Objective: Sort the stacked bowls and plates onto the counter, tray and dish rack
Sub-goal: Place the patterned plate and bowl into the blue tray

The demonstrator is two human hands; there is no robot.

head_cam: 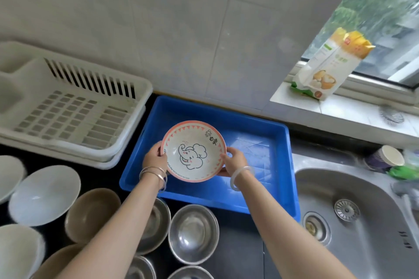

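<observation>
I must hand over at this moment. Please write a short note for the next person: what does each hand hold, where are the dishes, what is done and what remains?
Left hand and right hand: each grips one side of the elephant bowl, held over the blue tray. I cannot tell whether it touches the tray.
Dish rack: stands left of the tray.
Counter: white bowls, tan bowls and steel bowls stand side by side.
Done: those bowls are laid out.
Left: set this bowl down, probably in the tray; the rack is to be filled.
</observation>
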